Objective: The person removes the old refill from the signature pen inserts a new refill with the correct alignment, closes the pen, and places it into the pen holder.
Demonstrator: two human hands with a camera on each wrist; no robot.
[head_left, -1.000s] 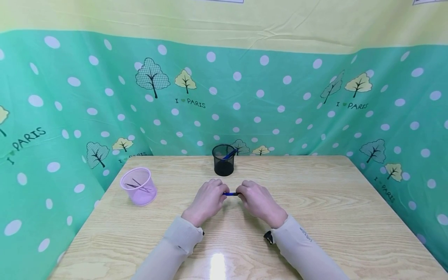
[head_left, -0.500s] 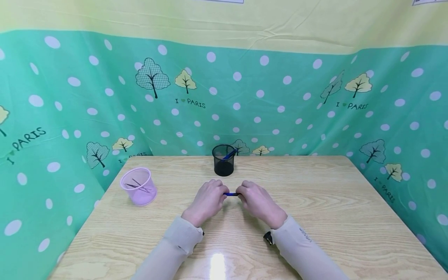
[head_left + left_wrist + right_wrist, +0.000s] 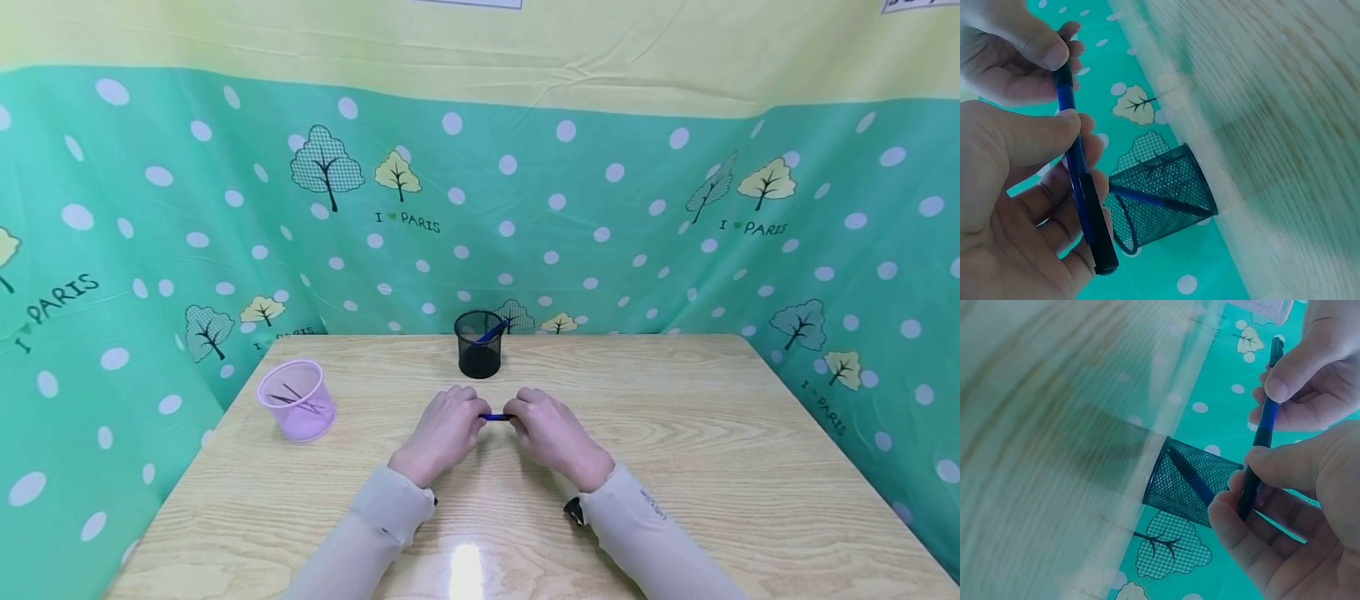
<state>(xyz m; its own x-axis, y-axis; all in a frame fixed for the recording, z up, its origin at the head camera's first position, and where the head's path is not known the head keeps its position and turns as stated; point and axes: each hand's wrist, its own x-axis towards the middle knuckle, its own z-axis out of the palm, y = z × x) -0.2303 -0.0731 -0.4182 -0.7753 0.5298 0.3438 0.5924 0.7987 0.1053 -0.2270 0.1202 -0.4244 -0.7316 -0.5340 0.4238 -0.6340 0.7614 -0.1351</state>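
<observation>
A blue pen with black ends [image 3: 496,417] lies level between both hands near the middle of the table. My left hand [image 3: 446,429] pinches its barrel between thumb and fingers; in the left wrist view the black clip end of the pen [image 3: 1099,231] runs along that hand's fingers. With thumb and fingertips my right hand [image 3: 553,433] grips the black grip end, the pen's tip partly covered by the fingers in the right wrist view. Just beyond the hands stands a black mesh pen holder [image 3: 480,360], upright, with another blue pen [image 3: 492,332] leaning in it.
A lilac mesh pen holder [image 3: 309,423] with several thin dark sticks inside stands at the table's left side. The wooden table [image 3: 712,433] stretches to both sides. Behind it hangs a green and yellow printed curtain [image 3: 525,192].
</observation>
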